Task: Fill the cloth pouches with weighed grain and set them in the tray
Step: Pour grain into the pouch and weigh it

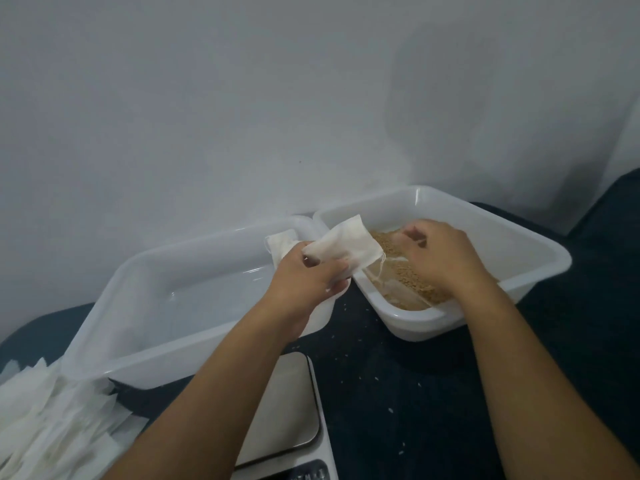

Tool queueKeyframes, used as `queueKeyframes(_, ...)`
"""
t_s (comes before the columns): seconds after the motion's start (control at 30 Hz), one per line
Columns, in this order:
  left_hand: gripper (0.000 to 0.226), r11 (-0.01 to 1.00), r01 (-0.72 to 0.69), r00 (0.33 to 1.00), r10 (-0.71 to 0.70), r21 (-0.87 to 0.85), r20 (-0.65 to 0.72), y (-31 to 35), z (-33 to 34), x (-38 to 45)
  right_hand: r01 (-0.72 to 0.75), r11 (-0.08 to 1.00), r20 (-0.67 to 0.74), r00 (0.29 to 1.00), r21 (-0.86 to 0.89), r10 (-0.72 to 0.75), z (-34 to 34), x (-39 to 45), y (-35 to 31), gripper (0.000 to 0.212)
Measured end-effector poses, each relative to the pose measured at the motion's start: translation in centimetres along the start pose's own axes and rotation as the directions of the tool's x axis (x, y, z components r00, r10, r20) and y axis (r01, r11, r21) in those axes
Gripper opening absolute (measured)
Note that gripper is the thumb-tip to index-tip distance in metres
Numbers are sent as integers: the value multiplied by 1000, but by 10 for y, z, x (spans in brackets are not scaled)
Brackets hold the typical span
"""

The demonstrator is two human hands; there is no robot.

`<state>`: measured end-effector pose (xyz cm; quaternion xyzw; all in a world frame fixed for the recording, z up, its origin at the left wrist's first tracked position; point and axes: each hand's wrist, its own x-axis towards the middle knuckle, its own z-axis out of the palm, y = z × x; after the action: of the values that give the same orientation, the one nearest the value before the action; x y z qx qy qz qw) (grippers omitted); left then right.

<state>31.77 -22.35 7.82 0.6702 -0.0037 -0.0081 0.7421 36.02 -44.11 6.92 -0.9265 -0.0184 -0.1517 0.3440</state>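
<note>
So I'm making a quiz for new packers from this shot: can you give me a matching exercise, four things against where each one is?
Things:
1. cloth pouch
2. grain
3. scale
4. stack of empty pouches

Places:
A. near edge, between the forearms
B. in the right-hand white tub
C. bottom left corner
D. held by the left hand

Pairs: 1-D, 2-B, 3-A, 4-C

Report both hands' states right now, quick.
Left hand: gripping a small off-white cloth drawstring pouch, held between the two trays.
Right hand: fingers curled down into the tan grain in the white plastic tray; grasp cannot be told.
</note>
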Motion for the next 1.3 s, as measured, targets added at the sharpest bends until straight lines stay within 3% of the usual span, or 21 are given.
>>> queueKeyframes(0.1, 34, 997, -31, 1000, 31, 77, -2, 1, 6, 9, 125, 895, -31, 992, 429, -124, -2, -3, -11, 28)
queueKeyframes(0.17, 34, 991, -44, 999, 43, 125, 9, 1, 8, 14, 125, 837, 19, 987, 533, -160, 2, -4, -14, 21)
queueKeyframes(0.33, 36, 974, -55, 998, 54, 220, 13, -1, 11, 22, 113, 827, 11, 990, 550, -143, 14, 1, -13, 5)
queueKeyframes(0.63, 32, 946, -63, 998, 63, 317, 12, -4, 18, 32, -25, 779, 17, 1000, 627, 18, 19, 4, -6, 6)
queueKeyframes(0.97, 33, 925, -96, 995, 102, 367, 2, -4, 15, 34, -120, 729, 108, 992, 674, 64, 22, 4, -3, 6)
queueKeyframes(1.3, 29, 905, -128, 991, 135, 405, 9, -1, 14, 33, -133, 731, 112, 991, 670, 78, 22, 4, -1, 5)
